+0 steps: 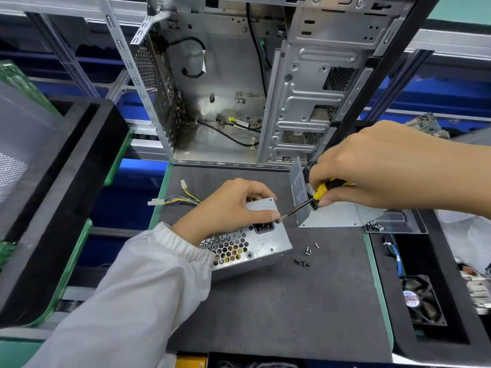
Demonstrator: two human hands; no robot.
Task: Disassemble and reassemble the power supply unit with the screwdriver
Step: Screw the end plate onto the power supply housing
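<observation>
On the matte grey worktop (292, 301), the left hand (228, 205) grips the boxy metal power supply unit (255, 243); the right hand (372, 171) pinches the yellow-black screwdriver (316, 195), tip at a screw beside its socket.

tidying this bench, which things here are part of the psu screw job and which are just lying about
In use: power supply unit, screwdriver, loose screws, left hand holding the unit, right hand gripping the screwdriver.
Lying about: computer case, metal cover, fan.
</observation>
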